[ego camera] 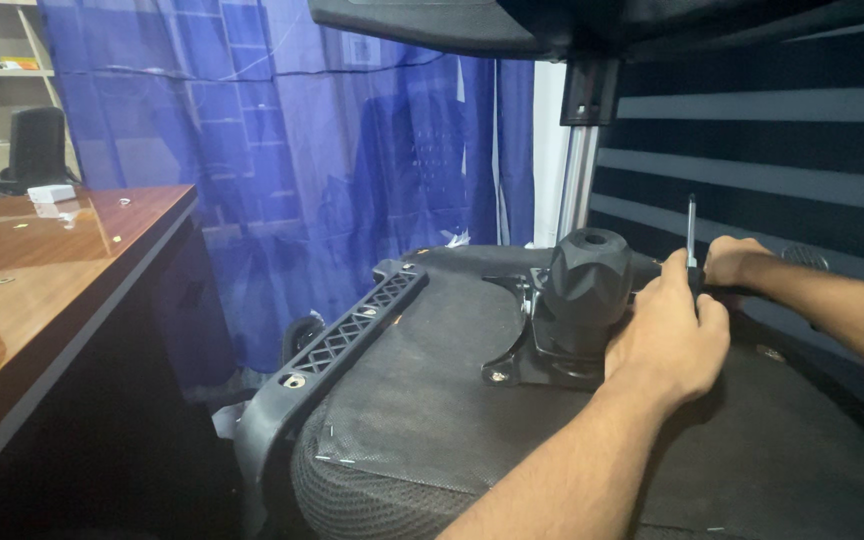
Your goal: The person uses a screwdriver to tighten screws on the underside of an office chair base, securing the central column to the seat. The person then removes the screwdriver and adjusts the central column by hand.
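- Chair seat (422, 400), turned underside up, black fabric stapled on; it carries the parts the hands work at.
- Black mechanism (577, 300) with a round knob sits on the seat, just left of the left hand (667, 335) and touching it.
- Black armrest bracket (337, 340) with a lattice pattern runs along the seat's edge, well left of the left hand.
- Right hand (737, 262) rests at the seat's far side, just behind the left hand.
- Wooden desk (42, 290), glossy brown, stands far left of both hands.
- White block (50, 193) lies on the desk's far end; small screws (117, 240) are scattered near it.
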